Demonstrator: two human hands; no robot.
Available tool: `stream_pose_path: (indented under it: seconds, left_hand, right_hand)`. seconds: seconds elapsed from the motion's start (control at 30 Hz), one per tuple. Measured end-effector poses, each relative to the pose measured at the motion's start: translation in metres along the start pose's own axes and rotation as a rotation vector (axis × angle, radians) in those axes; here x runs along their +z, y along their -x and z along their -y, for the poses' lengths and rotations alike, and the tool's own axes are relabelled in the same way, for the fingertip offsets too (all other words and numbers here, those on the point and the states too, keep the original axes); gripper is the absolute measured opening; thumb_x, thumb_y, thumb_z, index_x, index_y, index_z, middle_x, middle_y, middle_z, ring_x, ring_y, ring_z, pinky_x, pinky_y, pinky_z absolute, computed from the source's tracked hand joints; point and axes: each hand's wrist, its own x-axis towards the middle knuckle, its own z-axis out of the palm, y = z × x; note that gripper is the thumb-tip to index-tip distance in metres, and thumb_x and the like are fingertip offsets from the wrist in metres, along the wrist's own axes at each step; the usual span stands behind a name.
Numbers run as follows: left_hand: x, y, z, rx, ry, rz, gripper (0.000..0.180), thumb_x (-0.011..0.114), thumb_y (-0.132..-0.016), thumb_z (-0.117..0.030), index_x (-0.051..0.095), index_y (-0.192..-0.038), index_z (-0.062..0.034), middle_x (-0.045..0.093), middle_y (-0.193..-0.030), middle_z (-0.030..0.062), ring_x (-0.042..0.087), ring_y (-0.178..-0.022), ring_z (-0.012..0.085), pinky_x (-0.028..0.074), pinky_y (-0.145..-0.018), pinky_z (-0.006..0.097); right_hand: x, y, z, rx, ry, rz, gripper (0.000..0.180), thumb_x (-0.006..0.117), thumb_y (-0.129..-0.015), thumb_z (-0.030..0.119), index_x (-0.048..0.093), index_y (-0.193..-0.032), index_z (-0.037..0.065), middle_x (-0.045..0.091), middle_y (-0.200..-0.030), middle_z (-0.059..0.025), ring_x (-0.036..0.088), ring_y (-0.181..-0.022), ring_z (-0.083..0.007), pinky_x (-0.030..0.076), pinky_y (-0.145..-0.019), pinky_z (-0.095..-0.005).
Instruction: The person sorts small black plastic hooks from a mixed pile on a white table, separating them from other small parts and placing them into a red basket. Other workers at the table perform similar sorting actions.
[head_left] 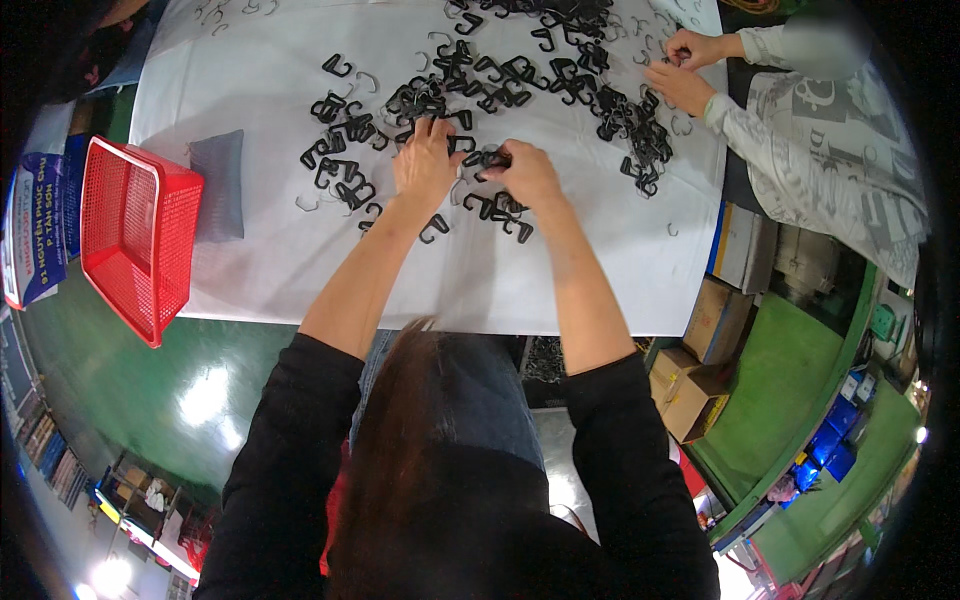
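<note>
Head view: left hand [425, 160] was laid fingers-down on black plastic hooks [440, 95] at frame centre-top, fingers curled; grip can't be told. Right hand [527, 172] was pinched shut on a black hook piece [490, 158] just btwn both hands. Hooks were scattered over white table sheet [600, 270]. Red basket [135, 235] sat at left edge. Co-worker's hands [685, 65] were seen upper right, fingers closed on small wire parts.
</note>
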Motion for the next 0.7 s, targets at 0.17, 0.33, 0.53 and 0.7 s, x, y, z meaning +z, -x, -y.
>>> stream_pose_path:
  seconds: [0.17,0.33,0.53,0.7]
  left_hand:
    - [0.002,-0.001,0.002,-0.026,-0.01,-0.004,0.033,0.073,-0.07,-0.017,0.054,-0.096,-0.0102,0.055,-0.097,0.0085,0.062,-0.086,0.0312,0.05,-0.069,0.042]
    - [0.002,0.006,0.01,-0.071,0.135,0.006,0.031,0.069,-0.074,-0.024,0.058,-0.099,-0.0104,0.065,-0.091,0.0127,0.063,-0.082,0.0335,0.05,-0.071,0.042]
    - [-0.064,0.056,0.04,-0.68,1.246,0.186,0.02,0.066,-0.08,-0.027,0.064,-0.09,-0.0094,0.057,-0.073,-0.0037,0.051,-0.063,0.0067,0.039,-0.052,0.025]
    - [-0.174,0.101,0.09,-0.699,1.162,-0.211,0.017,0.064,-0.082,-0.025,0.064,-0.091,-0.0099,0.056,-0.077,-0.0039,0.048,-0.063,0.0054,0.038,-0.053,0.022]
  right_hand:
    - [0.027,0.001,0.033,0.162,0.122,-0.1,0.049,0.074,-0.073,0.026,0.049,-0.108,0.002,0.062,-0.1,-0.0143,0.062,-0.092,-0.032,0.051,-0.075,-0.041]
    - [0.035,0.001,0.039,0.202,0.228,-0.16,0.046,0.072,-0.074,0.025,0.05,-0.107,0.003,0.061,-0.101,-0.0148,0.062,-0.093,-0.0328,0.051,-0.076,-0.0421]
    - [0.028,0.005,0.046,0.024,0.008,-0.076,0.041,0.071,-0.073,0.022,0.054,-0.104,0.001,0.064,-0.094,-0.0174,0.061,-0.093,-0.034,0.048,-0.077,-0.0431]
    - [0.034,0.009,0.162,-0.194,-0.433,0.141,0.033,0.071,-0.071,0.02,0.061,-0.097,0.0,0.066,-0.084,-0.0142,0.064,-0.077,-0.0257,0.05,-0.069,-0.0346]
